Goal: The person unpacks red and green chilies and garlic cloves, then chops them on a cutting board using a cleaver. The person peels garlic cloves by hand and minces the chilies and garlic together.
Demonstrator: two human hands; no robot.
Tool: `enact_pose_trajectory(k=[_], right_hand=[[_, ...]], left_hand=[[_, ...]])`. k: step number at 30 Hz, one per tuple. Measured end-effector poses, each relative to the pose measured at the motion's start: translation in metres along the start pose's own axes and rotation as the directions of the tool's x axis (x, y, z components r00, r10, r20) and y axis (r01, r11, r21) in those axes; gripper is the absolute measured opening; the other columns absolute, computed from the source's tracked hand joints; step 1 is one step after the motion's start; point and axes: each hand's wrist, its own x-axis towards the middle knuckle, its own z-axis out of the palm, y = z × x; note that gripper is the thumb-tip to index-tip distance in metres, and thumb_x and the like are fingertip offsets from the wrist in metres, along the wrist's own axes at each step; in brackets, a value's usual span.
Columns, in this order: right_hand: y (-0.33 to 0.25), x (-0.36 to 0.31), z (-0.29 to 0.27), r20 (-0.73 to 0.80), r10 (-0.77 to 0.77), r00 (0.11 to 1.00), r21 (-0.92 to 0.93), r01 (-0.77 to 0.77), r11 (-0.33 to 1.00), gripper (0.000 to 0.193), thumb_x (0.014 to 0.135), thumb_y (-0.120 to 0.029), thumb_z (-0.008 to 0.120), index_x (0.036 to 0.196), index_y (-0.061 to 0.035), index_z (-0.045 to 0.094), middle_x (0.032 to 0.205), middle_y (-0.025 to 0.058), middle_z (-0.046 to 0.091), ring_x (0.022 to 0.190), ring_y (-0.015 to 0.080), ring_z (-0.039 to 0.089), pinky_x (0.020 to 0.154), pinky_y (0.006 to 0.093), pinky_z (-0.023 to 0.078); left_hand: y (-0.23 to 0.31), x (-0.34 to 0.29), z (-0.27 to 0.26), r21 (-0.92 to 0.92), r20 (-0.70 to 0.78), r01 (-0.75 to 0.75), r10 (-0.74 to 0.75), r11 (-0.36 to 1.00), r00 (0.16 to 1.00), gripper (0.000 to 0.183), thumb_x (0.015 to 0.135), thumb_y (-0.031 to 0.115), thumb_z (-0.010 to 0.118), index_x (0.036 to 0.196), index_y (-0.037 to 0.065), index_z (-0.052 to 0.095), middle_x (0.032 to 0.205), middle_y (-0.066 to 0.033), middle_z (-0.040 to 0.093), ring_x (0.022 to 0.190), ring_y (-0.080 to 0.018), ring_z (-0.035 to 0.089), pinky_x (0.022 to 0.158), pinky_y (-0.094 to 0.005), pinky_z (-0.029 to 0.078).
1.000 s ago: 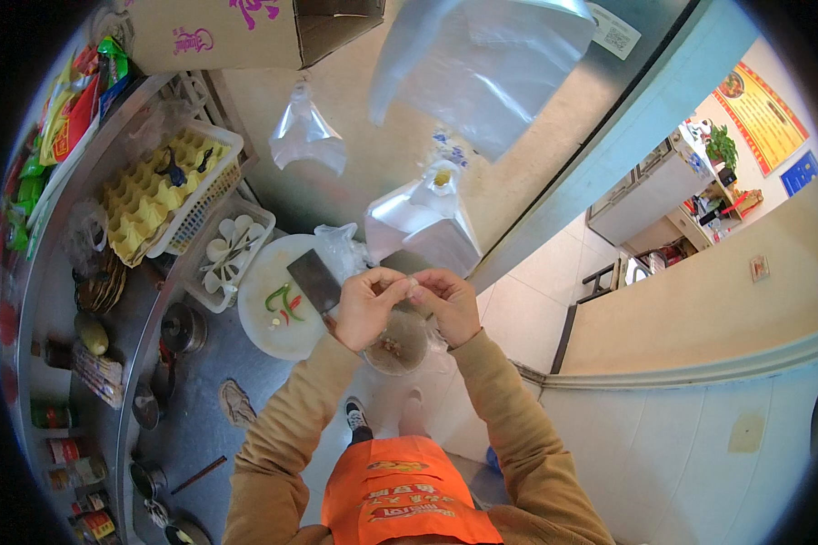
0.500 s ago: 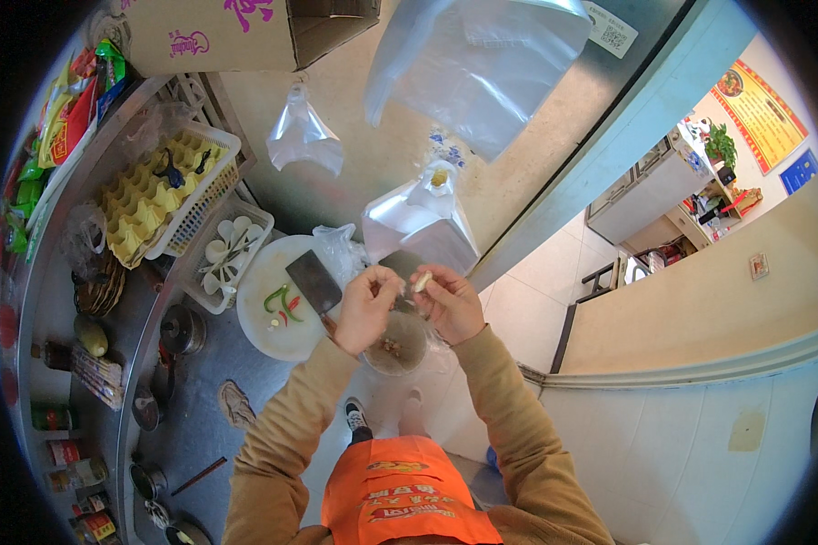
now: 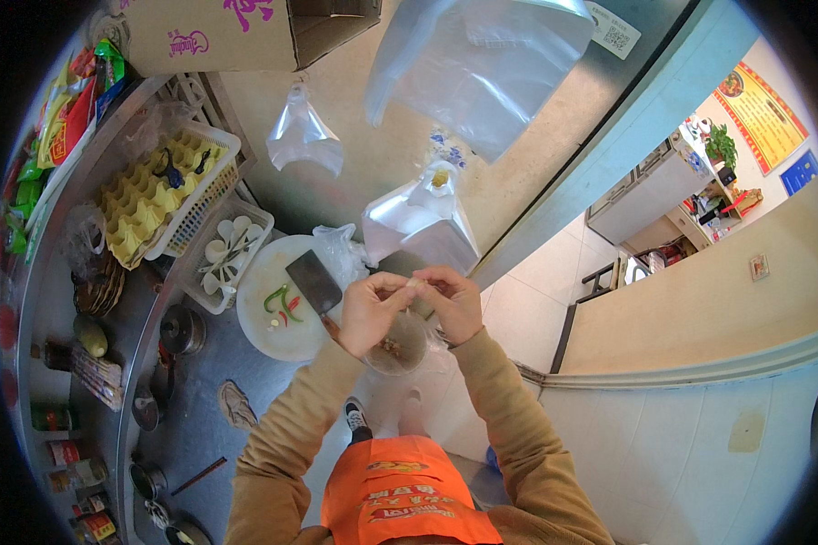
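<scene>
Fingertip to fingertip, my left hand [image 3: 370, 314] and my right hand [image 3: 454, 304] are pinched together over a lined bin [image 3: 396, 352] that has scraps in it. Between them is a small pale garlic clove [image 3: 414, 283], mostly covered by the fingers. Left of my hands lies a round white cutting board [image 3: 259, 333] with green chillies [image 3: 283, 298], small red chilli pieces [image 3: 294, 302] and a few pale bits. A cleaver [image 3: 314, 282] rests on the board's right side, its handle partly behind my left hand.
Left of the board, the steel counter holds a basket of white spoons [image 3: 230, 250], egg trays [image 3: 159, 186] in another basket, a lidded pot [image 3: 183, 329] and a crumpled cloth [image 3: 236, 404]. Plastic bags [image 3: 423, 218] hang ahead. A doorway with a pale frame [image 3: 600, 150] opens at right.
My two hands have come together, the right moving left until the fingertips meet. The garlic clove, plainly seen in the right hand before, is now mostly hidden between both hands' fingers.
</scene>
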Motion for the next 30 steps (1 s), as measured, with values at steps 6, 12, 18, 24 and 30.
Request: enact_pose_trajectory(k=[6, 12, 18, 24, 30], right_hand=[[-0.008, 0.0, -0.006, 0.052, -0.012, 0.999, -0.107, 0.018, 0.994, 0.015, 0.091, 0.002, 0.067, 0.106, 0.0052, 0.068, 0.1, 0.012, 0.071, 0.091, 0.0177, 0.068, 0.084, 0.0308, 0.057], [0.0, 0.002, -0.012, 0.112, 0.057, 0.992, 0.019, -0.059, 0.998, 0.016, 0.092, 0.001, 0.066, 0.107, 0.0059, 0.069, 0.1, 0.013, 0.071, 0.094, 0.0187, 0.069, 0.086, 0.0319, 0.057], [0.003, 0.005, -0.009, 0.008, 0.103, 0.995, 0.004, -0.103, 0.995, 0.02, 0.092, 0.0, 0.067, 0.111, 0.0046, 0.068, 0.101, 0.0109, 0.071, 0.093, 0.0169, 0.068, 0.086, 0.0304, 0.057], [0.003, 0.006, -0.001, -0.041, 0.048, 0.998, -0.018, -0.049, 0.999, 0.018, 0.092, -0.001, 0.068, 0.109, 0.0026, 0.068, 0.1, 0.0089, 0.071, 0.091, 0.0154, 0.068, 0.084, 0.0287, 0.057], [0.004, 0.007, -0.004, 0.02, 0.132, 0.991, -0.02, -0.131, 0.991, 0.018, 0.094, -0.003, 0.067, 0.111, 0.0019, 0.066, 0.101, 0.0096, 0.071, 0.092, 0.0157, 0.068, 0.081, 0.0288, 0.059]], left_hand=[[0.0, 0.001, -0.014, -0.026, 0.145, -0.03, 0.033, 0.999, 0.989, 0.009, 0.09, 0.0, 0.071, 0.098, -0.004, 0.072, 0.088, -0.0066, 0.073, 0.075, -0.0088, 0.064, 0.069, -0.0232, 0.053], [0.004, 0.001, -0.019, -0.078, 0.197, 0.023, -0.007, 0.997, 0.98, 0.008, 0.091, 0.004, 0.07, 0.095, -0.004, 0.072, 0.085, -0.0065, 0.072, 0.074, -0.0082, 0.064, 0.068, -0.0229, 0.052], [0.01, 0.003, -0.019, 0.007, 0.128, 0.043, -0.044, 0.999, 0.991, 0.007, 0.091, 0.003, 0.07, 0.091, -0.004, 0.071, 0.081, -0.0053, 0.071, 0.069, -0.0077, 0.062, 0.063, -0.0235, 0.052], [0.001, 0.001, -0.01, 0.202, -0.016, -0.081, 0.086, 0.976, 0.996, 0.005, 0.086, 0.003, 0.07, 0.084, -0.001, 0.069, 0.073, -0.0011, 0.068, 0.064, -0.0041, 0.059, 0.058, -0.0221, 0.048], [0.001, 0.003, -0.01, 0.314, -0.035, -0.151, 0.171, 0.937, 0.985, 0.008, 0.081, 0.003, 0.072, 0.078, 0.001, 0.066, 0.067, -0.0004, 0.064, 0.061, -0.0035, 0.056, 0.056, -0.0231, 0.047]])
